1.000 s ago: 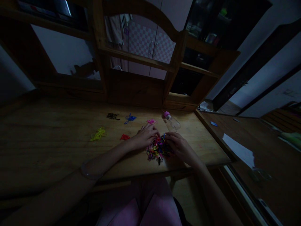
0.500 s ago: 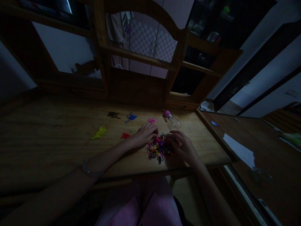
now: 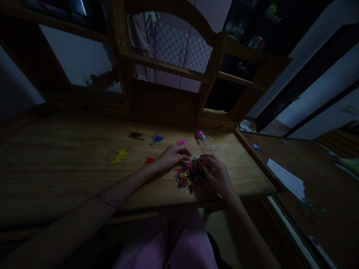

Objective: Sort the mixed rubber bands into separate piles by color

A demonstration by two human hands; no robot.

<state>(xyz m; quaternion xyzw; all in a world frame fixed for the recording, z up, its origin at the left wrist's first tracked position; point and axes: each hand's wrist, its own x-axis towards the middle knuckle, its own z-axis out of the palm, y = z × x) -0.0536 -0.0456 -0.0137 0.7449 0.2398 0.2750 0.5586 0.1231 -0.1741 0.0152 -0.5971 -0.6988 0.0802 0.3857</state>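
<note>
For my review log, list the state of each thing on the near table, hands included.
Mixed pile: loose, multicoloured, tangled
Left hand: curled at its left edge; grip unclear
Right hand: bent over its right side; grip unclear
Yellow pile: loose
Black pile: loose
Blue pile: loose
Pink pile: loose
Red pile: bunched
Bottle: lying down, pink top on

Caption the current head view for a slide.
Left hand and right hand at a multicoloured pile, yellow bunch and pink-capped bottle nearby.

The pile (image 3: pixel 187 177) looks partly glossy, the tabletop (image 3: pixel 75 160) smooth wood, the bottle (image 3: pixel 208 144) clear plastic.
</note>
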